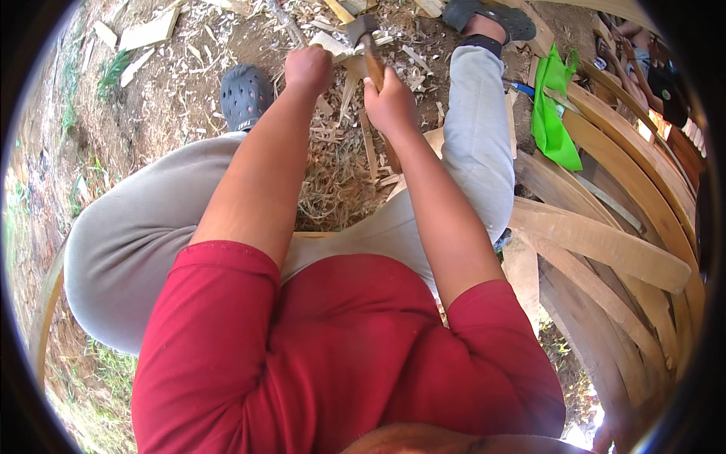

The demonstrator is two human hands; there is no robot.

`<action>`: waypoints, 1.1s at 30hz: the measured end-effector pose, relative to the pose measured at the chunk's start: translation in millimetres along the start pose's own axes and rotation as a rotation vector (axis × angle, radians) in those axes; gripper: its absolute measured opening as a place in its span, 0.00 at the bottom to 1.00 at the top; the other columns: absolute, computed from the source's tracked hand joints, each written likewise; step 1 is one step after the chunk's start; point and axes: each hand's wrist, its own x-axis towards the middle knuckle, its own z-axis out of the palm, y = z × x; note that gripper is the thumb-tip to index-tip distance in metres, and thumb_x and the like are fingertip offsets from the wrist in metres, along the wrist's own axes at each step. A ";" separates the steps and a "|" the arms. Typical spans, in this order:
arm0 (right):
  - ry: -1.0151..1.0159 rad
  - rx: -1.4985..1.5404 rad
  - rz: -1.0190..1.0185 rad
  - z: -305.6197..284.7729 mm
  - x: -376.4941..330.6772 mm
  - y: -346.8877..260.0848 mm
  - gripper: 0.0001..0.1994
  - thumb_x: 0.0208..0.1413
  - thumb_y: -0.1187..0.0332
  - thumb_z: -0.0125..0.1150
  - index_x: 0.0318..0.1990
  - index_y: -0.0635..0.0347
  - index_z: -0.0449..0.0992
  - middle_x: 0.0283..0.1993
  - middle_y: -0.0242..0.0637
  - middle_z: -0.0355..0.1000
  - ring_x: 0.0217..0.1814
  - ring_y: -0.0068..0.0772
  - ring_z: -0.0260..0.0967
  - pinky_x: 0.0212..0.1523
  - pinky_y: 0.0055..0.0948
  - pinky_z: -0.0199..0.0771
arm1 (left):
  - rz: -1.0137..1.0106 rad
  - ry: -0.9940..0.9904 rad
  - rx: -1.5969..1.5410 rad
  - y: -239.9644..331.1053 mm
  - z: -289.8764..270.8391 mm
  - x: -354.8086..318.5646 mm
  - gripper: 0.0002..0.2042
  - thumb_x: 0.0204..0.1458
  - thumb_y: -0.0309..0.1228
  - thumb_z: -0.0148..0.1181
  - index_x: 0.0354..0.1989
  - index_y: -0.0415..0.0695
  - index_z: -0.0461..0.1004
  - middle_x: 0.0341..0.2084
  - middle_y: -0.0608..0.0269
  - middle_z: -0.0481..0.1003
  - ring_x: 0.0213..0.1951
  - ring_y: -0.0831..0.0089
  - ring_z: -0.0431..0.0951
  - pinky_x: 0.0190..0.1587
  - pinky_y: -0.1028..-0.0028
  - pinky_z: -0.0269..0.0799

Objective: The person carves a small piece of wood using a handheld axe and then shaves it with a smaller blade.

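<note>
My right hand point(392, 102) is wrapped round the brown wooden handle point(373, 63) of a striking tool with a blocky dark metal head point(361, 29). Whether it is a hammer or a hatchet I cannot tell. The handle's lower end shows below my wrist. My left hand point(308, 70) is a closed fist, just left of the tool. Pale wood point(331, 44) shows beside its knuckles, but what the fingers grip is hidden. A thin grey stick point(286, 23) runs up and away from that fist.
Wood chips and shavings litter the soil. Long wooden boards point(605, 240) are stacked at my right, with a bright green bag point(554, 113) at their far end. Wood offcuts point(151, 30) lie far left. Other people point(643, 68) are at the far right. My legs are spread around the work.
</note>
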 end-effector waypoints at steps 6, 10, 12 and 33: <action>-0.054 -0.149 0.001 -3.6 4.9 -0.1 0.18 0.68 0.57 0.58 0.53 0.64 0.73 0.43 0.55 0.81 0.49 0.59 0.81 0.51 0.54 0.80 | 0.006 0.040 -0.033 0.9 -1.5 -0.1 0.12 0.59 0.38 0.57 0.42 0.51 0.87 0.41 0.57 0.84 0.45 0.56 0.86 0.49 0.58 0.80; 0.067 -0.018 0.018 7.9 -2.4 12.0 0.18 0.68 0.57 0.57 0.54 0.64 0.73 0.45 0.56 0.81 0.50 0.60 0.81 0.53 0.54 0.79 | 0.018 0.037 -0.007 2.8 1.7 -1.7 0.13 0.59 0.38 0.57 0.42 0.51 0.87 0.41 0.56 0.84 0.44 0.55 0.86 0.49 0.58 0.80; -0.072 -0.104 0.062 -0.8 3.9 4.1 0.18 0.68 0.57 0.58 0.53 0.64 0.73 0.46 0.58 0.80 0.50 0.63 0.80 0.53 0.55 0.79 | 0.009 0.022 -0.016 2.8 -1.2 0.8 0.13 0.59 0.38 0.57 0.42 0.51 0.87 0.41 0.56 0.84 0.44 0.54 0.86 0.50 0.58 0.80; -0.019 -0.054 0.057 3.0 15.9 6.2 0.20 0.67 0.54 0.59 0.53 0.64 0.74 0.47 0.58 0.80 0.52 0.62 0.79 0.53 0.55 0.78 | -0.030 0.011 -0.036 9.0 -12.8 0.7 0.12 0.59 0.36 0.57 0.41 0.48 0.87 0.41 0.55 0.84 0.44 0.54 0.87 0.49 0.56 0.82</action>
